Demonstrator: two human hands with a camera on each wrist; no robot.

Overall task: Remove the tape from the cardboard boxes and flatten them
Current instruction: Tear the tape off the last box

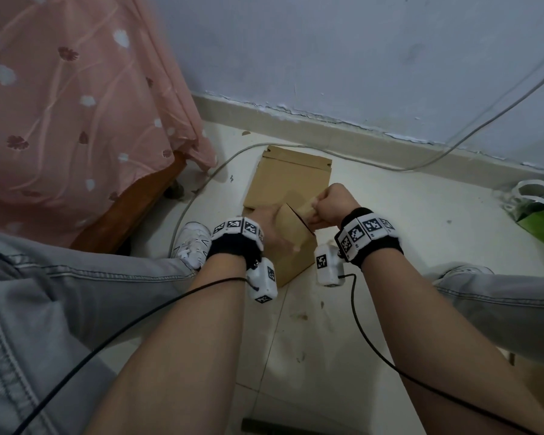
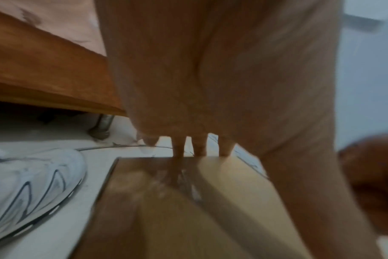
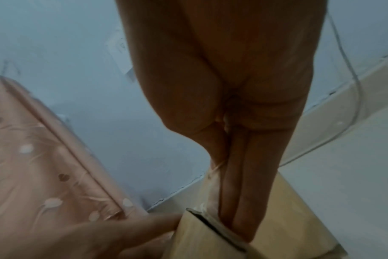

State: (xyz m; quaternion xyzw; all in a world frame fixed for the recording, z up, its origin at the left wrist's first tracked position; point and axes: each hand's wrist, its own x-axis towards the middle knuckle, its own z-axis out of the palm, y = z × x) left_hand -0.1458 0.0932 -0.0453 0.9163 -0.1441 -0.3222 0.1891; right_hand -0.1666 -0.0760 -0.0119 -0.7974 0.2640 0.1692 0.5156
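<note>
A small upright cardboard box (image 1: 291, 246) stands on the floor between my knees. My left hand (image 1: 272, 229) holds its left side, fingers on the far face and thumb across the near face; in the left wrist view the fingertips (image 2: 199, 149) rest on the box's (image 2: 166, 210) top edge. My right hand (image 1: 330, 204) is fisted above the box's top right corner and pinches a pale tan tape strip (image 1: 307, 211). The right wrist view shows thumb and fingers (image 3: 244, 184) pinching the strip (image 3: 212, 184) where it leaves the box (image 3: 199, 241). Behind lies a flattened box (image 1: 288, 180).
A bed with a pink flowered sheet (image 1: 76, 105) and wooden frame (image 1: 132, 208) stands at the left. My white shoe (image 1: 192, 243) is beside the box. A grey cable (image 1: 201, 180) runs along the floor by the wall. A green bag (image 1: 537, 215) lies at the right.
</note>
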